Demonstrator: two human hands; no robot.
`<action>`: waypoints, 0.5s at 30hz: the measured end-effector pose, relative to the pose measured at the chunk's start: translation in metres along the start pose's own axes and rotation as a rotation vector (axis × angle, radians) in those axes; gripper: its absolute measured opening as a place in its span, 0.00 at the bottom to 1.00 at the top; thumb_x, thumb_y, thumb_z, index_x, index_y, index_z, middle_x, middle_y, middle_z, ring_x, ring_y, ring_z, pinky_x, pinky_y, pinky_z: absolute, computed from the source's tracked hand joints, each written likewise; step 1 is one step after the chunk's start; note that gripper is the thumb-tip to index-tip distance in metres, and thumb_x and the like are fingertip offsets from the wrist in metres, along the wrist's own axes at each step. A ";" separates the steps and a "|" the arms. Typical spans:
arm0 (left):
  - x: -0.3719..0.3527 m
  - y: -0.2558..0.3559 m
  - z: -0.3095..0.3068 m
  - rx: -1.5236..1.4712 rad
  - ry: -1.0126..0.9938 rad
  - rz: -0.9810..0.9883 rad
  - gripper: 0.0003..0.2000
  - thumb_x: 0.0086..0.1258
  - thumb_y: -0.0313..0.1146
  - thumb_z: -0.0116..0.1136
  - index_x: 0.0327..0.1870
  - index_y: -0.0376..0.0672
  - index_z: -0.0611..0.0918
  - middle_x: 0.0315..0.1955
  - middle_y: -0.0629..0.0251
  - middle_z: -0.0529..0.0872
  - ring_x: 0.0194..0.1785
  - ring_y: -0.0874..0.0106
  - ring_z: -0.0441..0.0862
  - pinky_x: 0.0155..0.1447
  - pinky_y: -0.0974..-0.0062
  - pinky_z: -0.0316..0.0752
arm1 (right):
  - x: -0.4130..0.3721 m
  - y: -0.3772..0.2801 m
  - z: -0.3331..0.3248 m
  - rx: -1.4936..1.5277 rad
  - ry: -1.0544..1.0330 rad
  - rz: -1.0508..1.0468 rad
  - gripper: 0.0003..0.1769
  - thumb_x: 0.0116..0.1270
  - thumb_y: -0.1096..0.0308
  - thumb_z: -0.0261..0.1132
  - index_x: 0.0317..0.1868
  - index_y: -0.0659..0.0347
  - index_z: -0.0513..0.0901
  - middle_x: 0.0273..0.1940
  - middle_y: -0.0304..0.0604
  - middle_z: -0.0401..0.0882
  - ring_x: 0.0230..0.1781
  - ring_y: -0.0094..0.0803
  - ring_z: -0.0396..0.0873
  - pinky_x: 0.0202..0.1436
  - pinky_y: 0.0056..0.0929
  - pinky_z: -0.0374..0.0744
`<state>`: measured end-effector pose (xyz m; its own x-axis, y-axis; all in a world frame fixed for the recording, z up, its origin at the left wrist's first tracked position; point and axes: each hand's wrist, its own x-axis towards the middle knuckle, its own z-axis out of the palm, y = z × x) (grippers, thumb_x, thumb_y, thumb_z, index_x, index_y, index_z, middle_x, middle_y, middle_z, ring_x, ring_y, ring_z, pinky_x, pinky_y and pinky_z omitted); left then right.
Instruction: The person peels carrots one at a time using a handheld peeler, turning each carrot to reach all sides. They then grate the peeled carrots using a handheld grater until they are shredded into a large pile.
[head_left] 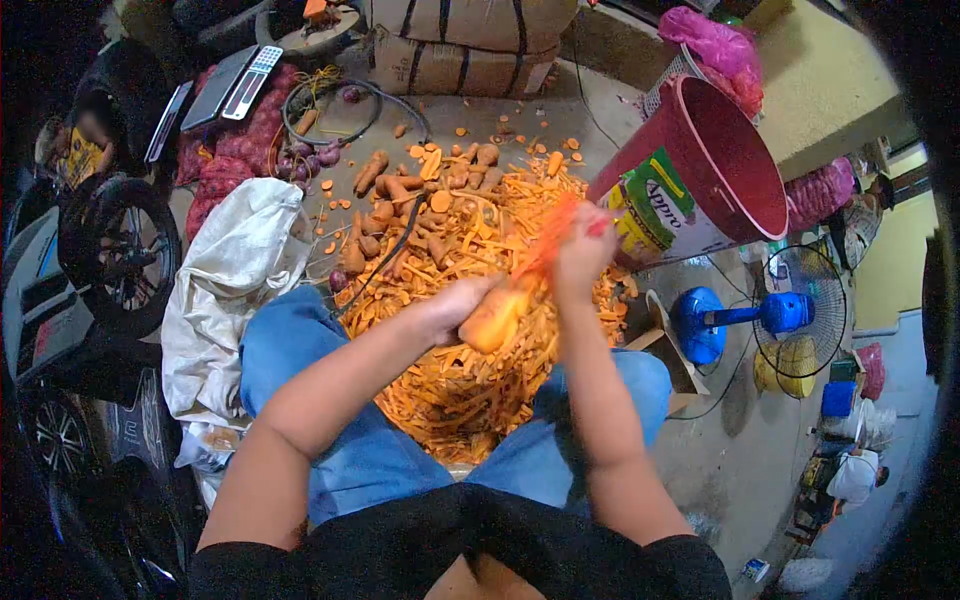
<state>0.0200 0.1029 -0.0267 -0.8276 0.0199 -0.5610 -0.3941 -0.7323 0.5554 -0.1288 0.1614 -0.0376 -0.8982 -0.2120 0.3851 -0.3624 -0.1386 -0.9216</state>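
Observation:
My left hand (462,308) grips a thick peeled carrot (495,322) above a heap of orange carrot peelings (450,385) between my knees. My right hand (586,255) is closed just beyond and to the right of the carrot, smeared by motion. From it stretches a blurred red-orange tool (545,243), whose exact shape I cannot make out, reaching close to the carrot's upper end. Unpeeled brownish carrots (385,215) lie at the far left of the heap, with cut carrot pieces (441,202) among them.
A red bucket (612,190) tilts at the right of the heap. Nearby stand a blue fan (788,312) and a cardboard box (665,345). White sacking (230,270) lies left, by onion bags (225,160) and a scale (218,88). Tied bales (465,65) stand behind.

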 end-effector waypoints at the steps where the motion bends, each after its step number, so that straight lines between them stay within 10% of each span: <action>1: -0.005 0.000 0.006 0.047 -0.041 -0.010 0.19 0.65 0.43 0.27 0.41 0.39 0.69 0.29 0.62 0.77 0.29 0.72 0.76 0.33 0.76 0.73 | 0.024 0.024 -0.017 0.121 0.058 0.070 0.11 0.60 0.67 0.49 0.26 0.64 0.70 0.22 0.35 0.68 0.21 0.21 0.66 0.24 0.21 0.66; 6: -0.013 0.005 0.005 0.087 -0.258 -0.040 0.21 0.65 0.46 0.26 0.41 0.37 0.67 0.28 0.56 0.76 0.26 0.66 0.76 0.31 0.71 0.74 | 0.044 0.010 -0.039 -0.194 0.353 0.232 0.13 0.59 0.64 0.51 0.20 0.63 0.67 0.17 0.32 0.65 0.16 0.20 0.60 0.20 0.21 0.61; 12: 0.002 0.009 -0.006 -0.190 0.012 0.043 0.19 0.65 0.44 0.28 0.44 0.37 0.65 0.27 0.56 0.75 0.26 0.65 0.76 0.32 0.70 0.74 | 0.019 -0.021 -0.012 0.089 0.164 0.438 0.14 0.59 0.62 0.51 0.21 0.64 0.67 0.17 0.32 0.64 0.17 0.22 0.61 0.22 0.24 0.62; 15: 0.004 0.008 -0.007 -0.228 -0.023 0.058 0.18 0.65 0.44 0.29 0.43 0.38 0.65 0.26 0.57 0.75 0.26 0.66 0.76 0.30 0.70 0.75 | 0.008 -0.024 -0.003 -0.102 0.086 -0.039 0.14 0.59 0.62 0.51 0.23 0.64 0.68 0.17 0.33 0.65 0.18 0.23 0.62 0.23 0.23 0.64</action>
<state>0.0164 0.0922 -0.0288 -0.8560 -0.0129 -0.5168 -0.2476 -0.8673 0.4319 -0.1275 0.1658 -0.0128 -0.8993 -0.1245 0.4192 -0.4169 -0.0447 -0.9078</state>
